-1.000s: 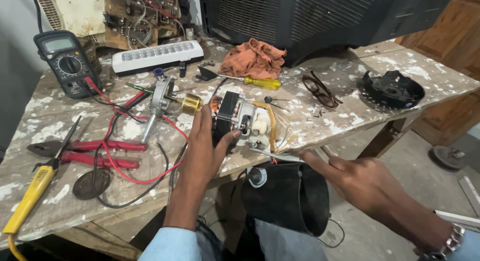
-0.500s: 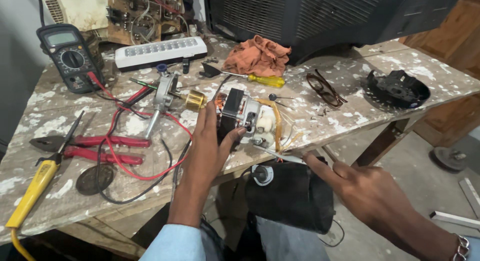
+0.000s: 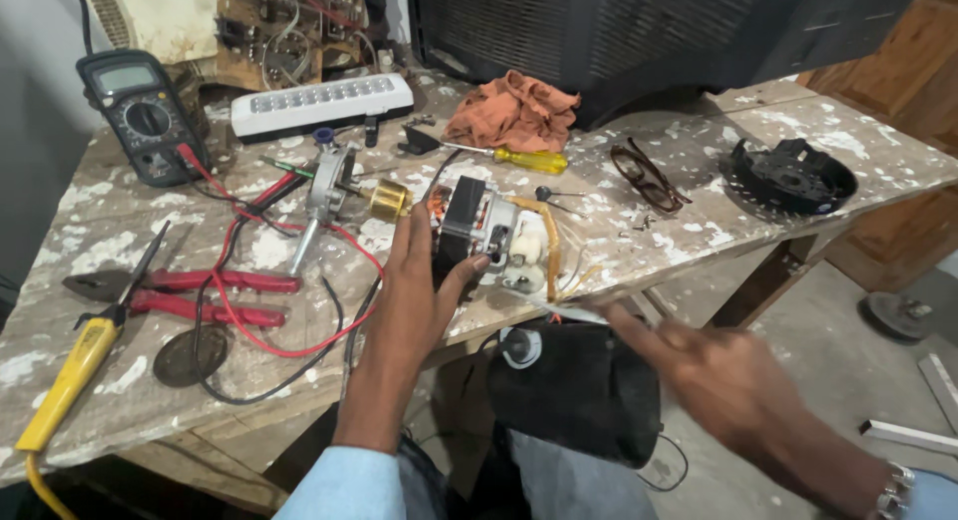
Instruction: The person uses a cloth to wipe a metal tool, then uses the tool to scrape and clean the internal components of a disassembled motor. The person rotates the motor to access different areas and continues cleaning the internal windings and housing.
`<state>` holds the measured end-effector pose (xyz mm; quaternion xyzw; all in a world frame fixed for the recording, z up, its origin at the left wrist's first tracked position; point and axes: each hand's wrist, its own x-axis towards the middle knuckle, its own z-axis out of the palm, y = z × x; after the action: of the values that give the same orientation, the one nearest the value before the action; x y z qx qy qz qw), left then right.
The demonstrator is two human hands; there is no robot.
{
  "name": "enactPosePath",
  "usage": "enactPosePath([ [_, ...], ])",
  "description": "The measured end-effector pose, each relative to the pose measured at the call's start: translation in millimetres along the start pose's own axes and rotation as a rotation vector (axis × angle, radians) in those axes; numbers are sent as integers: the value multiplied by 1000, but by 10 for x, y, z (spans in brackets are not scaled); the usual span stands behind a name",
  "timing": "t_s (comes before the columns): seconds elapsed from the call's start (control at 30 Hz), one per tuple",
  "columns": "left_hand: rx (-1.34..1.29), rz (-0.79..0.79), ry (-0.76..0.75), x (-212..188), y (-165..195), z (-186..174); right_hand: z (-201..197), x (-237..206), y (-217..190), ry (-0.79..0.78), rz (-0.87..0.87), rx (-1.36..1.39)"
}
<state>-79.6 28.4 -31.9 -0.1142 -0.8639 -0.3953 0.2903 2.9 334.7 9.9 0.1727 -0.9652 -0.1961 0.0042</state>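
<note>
A small electric motor with copper windings and a white end piece lies on the paint-spattered wooden bench. My left hand grips its near side, thumb against the black core. My right hand is blurred below the bench edge, its fingertips pinching a thin white wire that runs from the motor. A black housing rests on my lap under the wire.
A multimeter with red leads stands far left. Red-handled pliers, a yellow soldering iron, a rotor with brass gear, a white lamp bar, an orange rag, a yellow screwdriver, glasses, a black cover.
My right hand has slid left along the wire toward the motor and blurred. The left hand has stayed on the motor.
</note>
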Motion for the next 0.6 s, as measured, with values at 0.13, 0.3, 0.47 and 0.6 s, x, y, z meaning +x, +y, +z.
enactPosePath([
  [0.13, -47, 2, -3, 21, 15, -11, 88, 54, 14, 27, -6, -15],
  [0.3, -48, -5, -6, 24, 33, -32, 112, -122, 167, 317, -89, 130],
  [0.47, -52, 4, -1, 29, 42, -33, 22, -5, 117, 58, -8, 3],
  [0.6, 19, 21, 30, 47, 34, -26, -110, -64, 291, 190, -92, 103],
])
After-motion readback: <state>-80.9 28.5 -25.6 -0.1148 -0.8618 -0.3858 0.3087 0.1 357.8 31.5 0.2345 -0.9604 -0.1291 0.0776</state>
